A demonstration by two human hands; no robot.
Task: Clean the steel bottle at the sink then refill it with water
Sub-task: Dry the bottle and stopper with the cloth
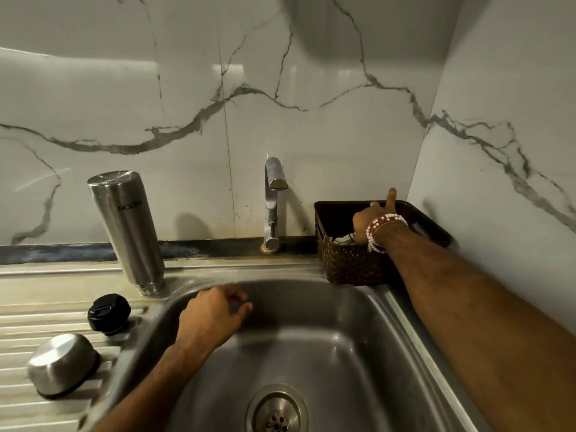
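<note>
The steel bottle (pixel 129 229) stands upside down on the sink's back ledge at the left, its mouth on the steel. On the drainboard below it lie its black inner cap (pixel 108 313) and its steel outer cap (pixel 64 364). My left hand (pixel 215 313) hangs over the left side of the sink basin (pixel 327 347), fingers loosely curled and holding nothing. My right hand (pixel 372 221), with beaded bracelets at the wrist, reaches into a brown woven basket (pixel 346 263) at the sink's back right. One finger points up; the others dip into the basket and are hidden.
The tap (pixel 274 194) rises from the back ledge at the centre, with no water running. A white cloth (pixel 346 237) shows inside the basket. The drain (pixel 276 413) sits at the basin's near middle. Marble wall panels close in behind and on the right.
</note>
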